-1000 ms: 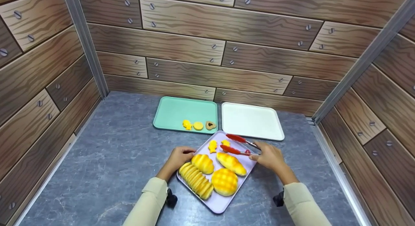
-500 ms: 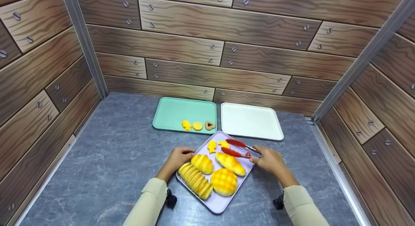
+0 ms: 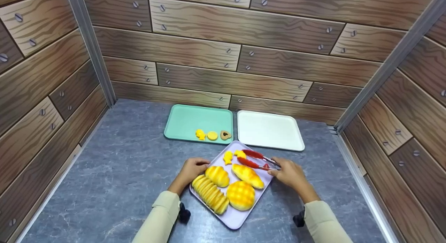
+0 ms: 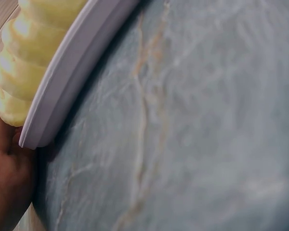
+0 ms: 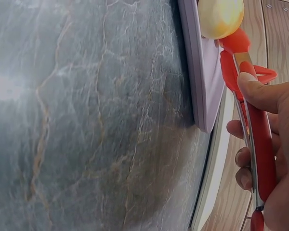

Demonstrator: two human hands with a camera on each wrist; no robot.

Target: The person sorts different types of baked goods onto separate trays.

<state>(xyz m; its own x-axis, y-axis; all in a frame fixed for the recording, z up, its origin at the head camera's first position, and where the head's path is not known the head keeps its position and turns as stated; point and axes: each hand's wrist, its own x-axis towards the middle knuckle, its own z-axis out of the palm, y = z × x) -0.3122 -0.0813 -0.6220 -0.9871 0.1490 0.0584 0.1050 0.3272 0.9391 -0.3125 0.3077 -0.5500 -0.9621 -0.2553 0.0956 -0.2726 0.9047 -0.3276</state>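
Observation:
My left hand (image 3: 191, 170) grips the left edge of a lilac tray (image 3: 232, 221), beside a ridged bread roll (image 3: 217, 176); in the left wrist view, its fingers meet the rim. Red-tipped metal tongs (image 3: 253, 154) are held in my right hand (image 3: 290, 171) over the tray's upper right side. The tongs' jaws stand apart, with a yellow fish-shaped cookie (image 3: 239, 153) right at their tips. Another fish-shaped cookie (image 3: 228, 157) lies to its left. Nearer me on the tray are a long bread roll (image 3: 248, 176), a round checkered bun (image 3: 240, 195) and a sliced loaf (image 3: 210, 194).
Behind the lilac tray stand a green tray (image 3: 195, 117) and a white tray (image 3: 271, 129), side by side. The green one carries a yellow fish cookie (image 3: 200, 134), a round yellow cookie (image 3: 212, 135) and a brown heart-shaped cookie (image 3: 225, 135). Wood-patterned walls enclose the grey tabletop (image 3: 122, 166).
Over the last second the tongs have dropped slightly toward me and their tips have come closer together beside the right fish cookie. My left hand and the lilac tray stay put.

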